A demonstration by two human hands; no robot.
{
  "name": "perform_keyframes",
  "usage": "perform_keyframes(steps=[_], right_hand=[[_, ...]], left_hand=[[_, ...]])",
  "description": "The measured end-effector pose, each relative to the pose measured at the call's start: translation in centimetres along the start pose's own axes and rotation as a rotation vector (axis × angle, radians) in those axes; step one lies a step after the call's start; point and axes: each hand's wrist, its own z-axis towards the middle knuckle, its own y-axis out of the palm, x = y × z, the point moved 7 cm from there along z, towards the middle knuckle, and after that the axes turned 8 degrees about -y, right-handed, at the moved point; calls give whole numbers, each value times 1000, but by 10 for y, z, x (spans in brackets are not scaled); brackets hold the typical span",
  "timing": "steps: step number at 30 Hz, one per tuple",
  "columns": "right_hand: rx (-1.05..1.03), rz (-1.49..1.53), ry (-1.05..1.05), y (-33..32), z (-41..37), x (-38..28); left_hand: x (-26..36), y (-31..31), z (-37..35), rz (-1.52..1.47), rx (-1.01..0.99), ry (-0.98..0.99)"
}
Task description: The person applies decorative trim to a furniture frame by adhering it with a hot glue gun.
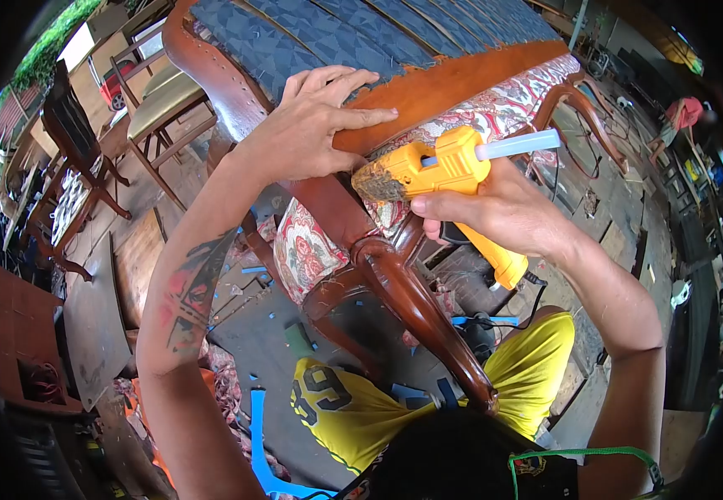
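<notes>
A wooden chair with carved, curved legs [399,296] lies tipped in front of me. Blue patterned fabric [295,29] crosses it in strips, beside orange-brown leather [453,87] and red-and-white floral upholstery [307,242]. My left hand [315,121] rests on the leather near the fabric's frayed edge, fingers spread and empty. My right hand [507,208] is closed around the handle of a yellow hot glue gun [457,158]. A pale glue stick [520,144] pokes out of its back. The gun's dirty front points at the chair frame just below my left hand; its nozzle tip is hidden.
Other wooden chairs, one with a gold seat [165,112], stand at the left. Blue offcuts [259,429] and scraps litter the floor. A black cord [536,287] hangs from the gun's handle. A person [682,117] in red is bent over at the far right.
</notes>
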Motion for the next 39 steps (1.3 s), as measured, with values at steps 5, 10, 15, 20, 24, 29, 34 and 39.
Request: perform_keyframes(steps=[5,10,15,20,24,29,34,39], right_hand=[[-33,-5,10,1,5,-13],[-95,3,-79,-2,17,-27],[-135,-71,-53,-5,30,-28],[-169,-80,-63,-7,36,-26],[-192,-112,-26,-9,36,-24],[-205,-213,-4,-10,37,-36],[-208,-248,0,-9,37,-38],[-215,-227,-32,-9,39,-28]], left_hand=[[1,-1,-4,2,-12,-15],[4,-1,-7,42,-29,-16],[1,-5,-13,48,43,-26],[-10,-44,-33,-50,404,-191],[-23,-40,-104,-492,893,-548],[14,29,-217,-872,1465,-1240],[14,73,-269,-912,1531,-1484],[10,70,-276,-941,1538,-1463]])
